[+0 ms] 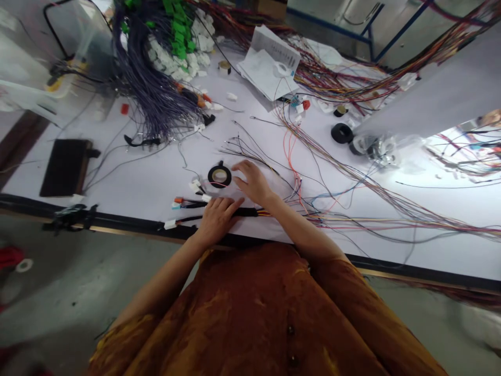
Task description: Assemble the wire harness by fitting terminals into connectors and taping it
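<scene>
My left hand (217,218) is closed over a wire harness near the table's front edge. Black sleeving (246,212) on the harness shows to the right of that hand. Out from its left side come branches ending in connectors, among them a white one (170,224) and an orange one (179,200). My right hand (253,183) is just above, fingers apart and nothing in them. Beside its fingertips a roll of black tape (211,177) lies flat on the table. Loose wires (364,222) run from the sleeving toward the right.
A heap of purple wires (144,89) with green and white connectors fills the back left. Papers (270,65) lie at the back, near bundled red wires (332,83). Another black tape roll (342,133) sits at right. A dark flat box (64,167) stands at left.
</scene>
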A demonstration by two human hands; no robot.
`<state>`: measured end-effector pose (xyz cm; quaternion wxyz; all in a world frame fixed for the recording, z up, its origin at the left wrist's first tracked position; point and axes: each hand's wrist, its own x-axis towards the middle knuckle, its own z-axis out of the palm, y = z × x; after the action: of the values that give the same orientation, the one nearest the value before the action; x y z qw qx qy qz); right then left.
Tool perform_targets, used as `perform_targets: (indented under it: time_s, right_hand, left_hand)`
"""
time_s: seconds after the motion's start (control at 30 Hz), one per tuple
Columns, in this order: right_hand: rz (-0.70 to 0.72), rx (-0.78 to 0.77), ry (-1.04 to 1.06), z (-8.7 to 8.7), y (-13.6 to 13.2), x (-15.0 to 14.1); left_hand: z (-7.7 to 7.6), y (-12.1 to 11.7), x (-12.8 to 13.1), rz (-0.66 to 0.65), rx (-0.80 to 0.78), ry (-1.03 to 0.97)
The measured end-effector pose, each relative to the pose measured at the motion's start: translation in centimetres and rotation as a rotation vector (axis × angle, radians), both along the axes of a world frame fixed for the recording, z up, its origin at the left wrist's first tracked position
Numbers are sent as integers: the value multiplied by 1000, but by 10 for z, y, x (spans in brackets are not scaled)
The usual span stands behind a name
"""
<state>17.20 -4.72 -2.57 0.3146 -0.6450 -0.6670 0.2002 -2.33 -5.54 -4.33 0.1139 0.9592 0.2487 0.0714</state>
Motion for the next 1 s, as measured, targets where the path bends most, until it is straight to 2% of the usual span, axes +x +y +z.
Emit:
perform_targets:
  time_s: [0.1,0.17,0.3,0.37,0.43,0.53,0.63,0.67,0.8,0.9,1.0]
  right_hand:
    - [32,-104,-65,-10,-28,15]
    - [81,-139,-127,-15,-29,11]
    - [162,-194,-240,-14,6,-13]
    - [130,-191,-255,-10,23,-21]
    - [95,-161,-230,-6,25,-21]
    - [45,-99,-98,-6,-4,-12]
    - [-97,-11,101,-16,-53,2]
    - [-98,17,134,-19,-70,6]
    - [-90,43,119,-26,-121,17]
    - [-143,37,24,-27,-134,20]
    - [-168,46,16,-28,-132,19]
  left_hand:
    - [3,3,1,-42,13,38]
    - [2,5,1,-66,26,56]
    - [0,7,2,-71,30,77]
    - [0,7,2,-72,50,95]
    - [2,5,-1,-54,92,107]
    - [3,5,-8,-3,136,86]
    - [-1,12,-9,6,146,77]
    - [-2,14,-8,14,155,80]
    - [3,11,5,67,162,114]
    - [7,3,10,102,118,133]
    - [4,-2,9,139,85,99]
